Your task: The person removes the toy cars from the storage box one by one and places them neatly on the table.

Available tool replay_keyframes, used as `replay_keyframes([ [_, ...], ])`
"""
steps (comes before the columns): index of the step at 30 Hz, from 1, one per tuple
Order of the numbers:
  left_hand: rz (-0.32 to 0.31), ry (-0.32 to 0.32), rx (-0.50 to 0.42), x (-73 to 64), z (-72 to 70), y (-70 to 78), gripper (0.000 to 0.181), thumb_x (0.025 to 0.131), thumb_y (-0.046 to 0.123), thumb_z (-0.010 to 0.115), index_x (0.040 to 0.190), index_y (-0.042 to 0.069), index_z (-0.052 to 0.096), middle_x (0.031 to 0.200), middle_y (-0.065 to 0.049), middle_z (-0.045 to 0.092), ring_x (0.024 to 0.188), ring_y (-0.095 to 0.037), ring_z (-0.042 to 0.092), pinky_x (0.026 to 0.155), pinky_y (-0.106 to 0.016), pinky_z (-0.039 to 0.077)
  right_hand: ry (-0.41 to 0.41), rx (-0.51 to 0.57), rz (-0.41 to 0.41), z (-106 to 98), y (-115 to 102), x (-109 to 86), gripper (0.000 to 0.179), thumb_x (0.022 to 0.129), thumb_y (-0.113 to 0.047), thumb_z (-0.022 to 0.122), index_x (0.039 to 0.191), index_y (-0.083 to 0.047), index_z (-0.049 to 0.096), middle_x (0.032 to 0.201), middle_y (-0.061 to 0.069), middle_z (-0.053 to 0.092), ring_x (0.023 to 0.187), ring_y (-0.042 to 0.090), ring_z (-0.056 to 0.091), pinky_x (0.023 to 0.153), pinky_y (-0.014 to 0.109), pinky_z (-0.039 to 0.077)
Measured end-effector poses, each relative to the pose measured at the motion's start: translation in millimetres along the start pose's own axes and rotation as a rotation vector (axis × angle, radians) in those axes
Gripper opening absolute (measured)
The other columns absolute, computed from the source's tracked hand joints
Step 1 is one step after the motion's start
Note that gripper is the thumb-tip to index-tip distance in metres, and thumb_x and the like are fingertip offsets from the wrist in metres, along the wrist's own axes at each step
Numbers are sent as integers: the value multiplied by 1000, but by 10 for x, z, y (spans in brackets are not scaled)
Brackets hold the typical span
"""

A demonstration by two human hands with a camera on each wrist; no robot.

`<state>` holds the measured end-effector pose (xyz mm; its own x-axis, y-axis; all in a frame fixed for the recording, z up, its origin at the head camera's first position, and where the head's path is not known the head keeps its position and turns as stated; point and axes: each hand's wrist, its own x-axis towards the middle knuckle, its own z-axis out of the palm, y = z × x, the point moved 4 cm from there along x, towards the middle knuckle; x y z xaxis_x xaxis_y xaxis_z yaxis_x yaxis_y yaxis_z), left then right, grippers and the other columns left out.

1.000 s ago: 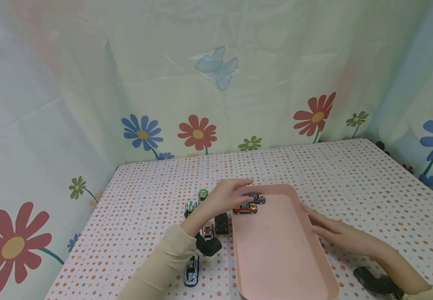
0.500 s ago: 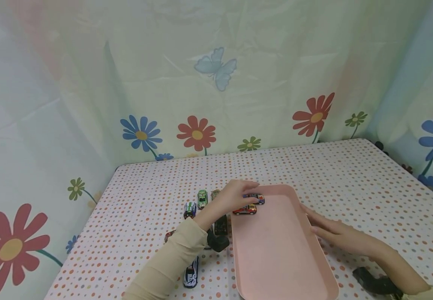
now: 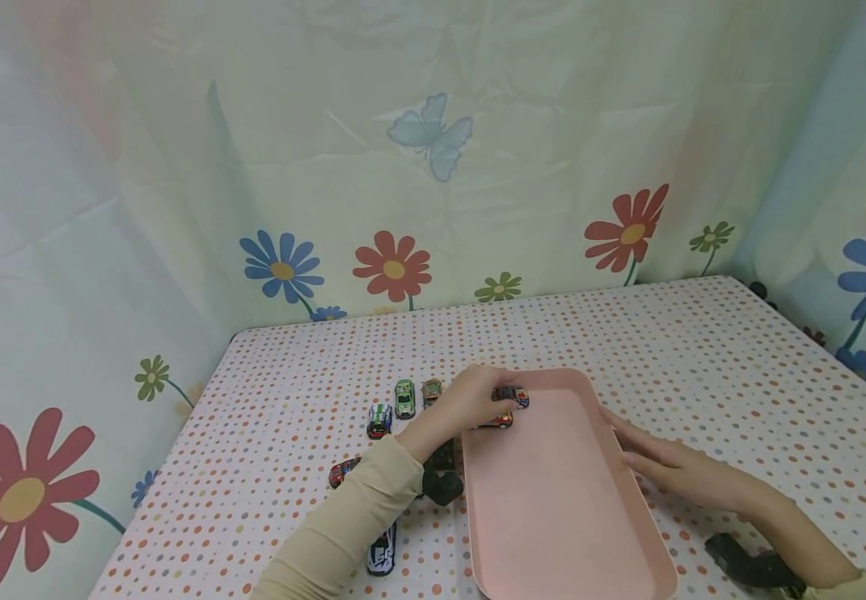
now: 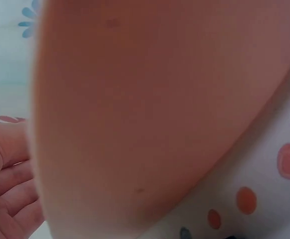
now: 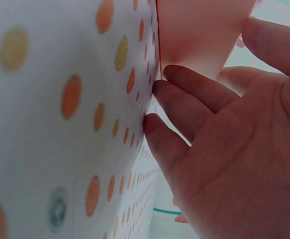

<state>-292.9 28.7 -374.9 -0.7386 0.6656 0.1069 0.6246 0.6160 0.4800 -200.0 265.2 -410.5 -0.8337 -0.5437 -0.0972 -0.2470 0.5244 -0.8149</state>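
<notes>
My left hand [image 3: 470, 400] reaches over the far left corner of a pink tray [image 3: 560, 500]. Its fingers and thumb lie on either side of a dark blue toy car [image 3: 511, 397] and pinch it low in the tray. Just nearer, a red-orange toy car [image 3: 498, 421] is partly covered by the hand. Blurred skin fills most of the left wrist view. My right hand [image 3: 683, 468] rests against the tray's right wall from outside, fingers extended. In the right wrist view, the right fingertips [image 5: 157, 127] meet the dotted tablecloth beside the tray wall [image 5: 200, 35].
Left of the tray stand more toy cars: a green one [image 3: 405, 398], a green-white one [image 3: 380, 421], a red one [image 3: 342, 472], a black one [image 3: 443, 455] and a white-black one [image 3: 382, 552]. A flowered curtain [image 3: 433, 208] hangs behind the table.
My left hand has moved slightly right and down, and its fingers and thumb have drawn in around the dark blue car. The right hand and the tray have stayed in place.
</notes>
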Motion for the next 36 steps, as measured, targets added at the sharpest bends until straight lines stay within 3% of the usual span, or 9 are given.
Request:
replay_keyframes([
  [4, 19, 4, 59, -4, 25, -4, 33, 87, 14, 69, 120, 7, 64, 113, -5, 64, 100, -13, 60, 78, -18, 46, -9, 9, -1, -2, 1, -3, 59, 102, -26, 39, 152, -15, 9, 153, 17, 9, 128, -2, 12, 94, 17, 32],
  [9, -25, -24, 120, -20, 47, -36, 40, 86, 17, 70, 125, 10, 61, 115, -3, 63, 94, -10, 60, 73, -19, 46, -9, 15, 5, -4, 6, -1, 59, 102, -27, 39, 151, -15, 9, 153, 16, 10, 127, -4, 13, 94, 17, 33],
  [15, -43, -58, 202, -23, 72, -58, 47, 81, 22, 76, 124, 8, 62, 119, -3, 62, 106, -13, 57, 86, -22, 44, -3, 17, -13, -5, 11, -1, 59, 102, -26, 39, 151, -13, 10, 153, 16, 10, 122, -14, 13, 94, 17, 33],
  [19, -43, -45, 243, -47, 76, -65, 49, 79, 21, 78, 123, 7, 61, 119, -3, 61, 109, -15, 56, 88, -23, 44, -2, 10, -11, -5, 6, -5, 58, 102, -26, 39, 151, -13, 10, 153, 16, 10, 124, -12, 13, 94, 18, 33],
  [23, -37, -17, 241, -75, 81, -79, 39, 77, 17, 79, 112, 9, 62, 103, 0, 63, 93, -12, 58, 76, -22, 46, 1, 1, -6, -5, -2, -7, 58, 102, -26, 39, 151, -13, 11, 153, 17, 10, 125, -9, 13, 94, 19, 34],
  [28, -25, -17, 275, -96, 89, -86, 24, 76, 16, 80, 93, 10, 64, 88, 3, 61, 77, -10, 55, 65, -21, 44, 4, 2, -15, -1, -3, -2, 59, 102, -26, 40, 151, -11, 11, 152, 17, 11, 122, -14, 13, 94, 18, 33],
  [36, -27, -27, 353, -123, 88, -45, 23, 77, 16, 79, 97, 9, 71, 98, 0, 65, 92, -12, 59, 74, -20, 47, 7, -1, -24, 1, -7, -6, 58, 102, -25, 40, 151, -11, 11, 152, 18, 11, 122, -14, 13, 94, 18, 34],
])
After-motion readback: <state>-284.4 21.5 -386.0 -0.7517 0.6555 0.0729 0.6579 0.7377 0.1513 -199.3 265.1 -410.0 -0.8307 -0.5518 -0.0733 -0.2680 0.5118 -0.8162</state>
